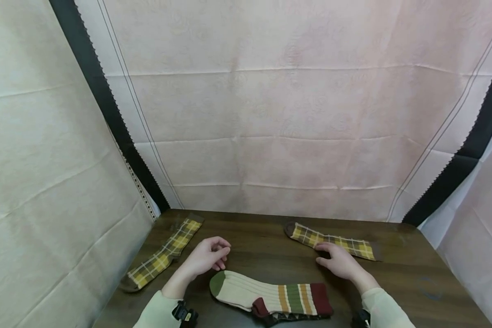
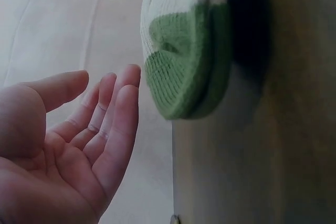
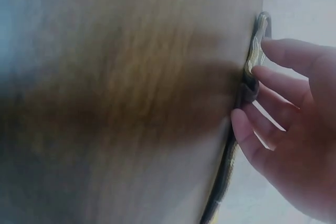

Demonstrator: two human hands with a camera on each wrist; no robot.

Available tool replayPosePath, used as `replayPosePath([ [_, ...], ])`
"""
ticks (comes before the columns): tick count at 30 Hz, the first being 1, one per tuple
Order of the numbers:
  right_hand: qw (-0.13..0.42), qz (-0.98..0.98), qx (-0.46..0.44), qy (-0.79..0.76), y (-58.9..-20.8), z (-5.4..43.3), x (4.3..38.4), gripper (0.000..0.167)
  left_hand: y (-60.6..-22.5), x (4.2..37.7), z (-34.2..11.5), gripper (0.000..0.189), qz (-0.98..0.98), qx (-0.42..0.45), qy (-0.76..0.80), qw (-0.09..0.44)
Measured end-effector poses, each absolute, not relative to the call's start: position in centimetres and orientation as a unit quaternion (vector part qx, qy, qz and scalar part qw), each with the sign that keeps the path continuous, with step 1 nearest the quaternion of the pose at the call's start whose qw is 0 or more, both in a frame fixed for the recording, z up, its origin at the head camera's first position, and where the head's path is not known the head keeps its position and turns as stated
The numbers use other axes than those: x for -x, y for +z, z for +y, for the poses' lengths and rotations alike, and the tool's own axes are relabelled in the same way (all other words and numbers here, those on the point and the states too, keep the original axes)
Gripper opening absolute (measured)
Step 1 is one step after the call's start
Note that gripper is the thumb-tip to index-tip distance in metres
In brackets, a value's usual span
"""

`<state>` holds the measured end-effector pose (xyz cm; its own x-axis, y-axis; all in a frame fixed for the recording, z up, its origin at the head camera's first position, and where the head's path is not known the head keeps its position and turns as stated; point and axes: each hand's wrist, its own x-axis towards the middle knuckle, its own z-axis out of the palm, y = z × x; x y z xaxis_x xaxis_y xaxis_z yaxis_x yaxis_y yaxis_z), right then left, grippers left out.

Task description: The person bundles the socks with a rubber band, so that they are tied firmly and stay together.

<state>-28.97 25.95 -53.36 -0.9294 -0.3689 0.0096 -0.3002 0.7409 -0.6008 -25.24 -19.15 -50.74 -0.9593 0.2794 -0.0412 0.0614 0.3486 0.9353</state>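
Lying on wood-grain table (image 1: 250, 241) by right hand (image 1: 341, 263), with fingers apart: yellow plaid sock (image 1: 351, 244). Likely light, soft, limp; best pinched at dark cuff (image 1: 376, 251). In left hand (image 1: 208, 255), with thumb apart, nothing.

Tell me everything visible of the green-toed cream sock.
The cream sock, apparently ribbed knit, has a green toe, dark red heel and cuff, and ochre and green stripes. It lies flattened on the brown table, toe leftward, dark patterned fabric showing beneath. The left hand is beside the toe; contact is unclear.
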Motion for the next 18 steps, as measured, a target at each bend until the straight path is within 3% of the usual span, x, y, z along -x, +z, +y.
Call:
replayPosePath([
  [18,0.171,0.87,0.301,-0.351,-51.4,22.0,27.6,0.031,-51.3,29.0,-16.5,0.03,0.839,-0.102,0.513,0.149],
])
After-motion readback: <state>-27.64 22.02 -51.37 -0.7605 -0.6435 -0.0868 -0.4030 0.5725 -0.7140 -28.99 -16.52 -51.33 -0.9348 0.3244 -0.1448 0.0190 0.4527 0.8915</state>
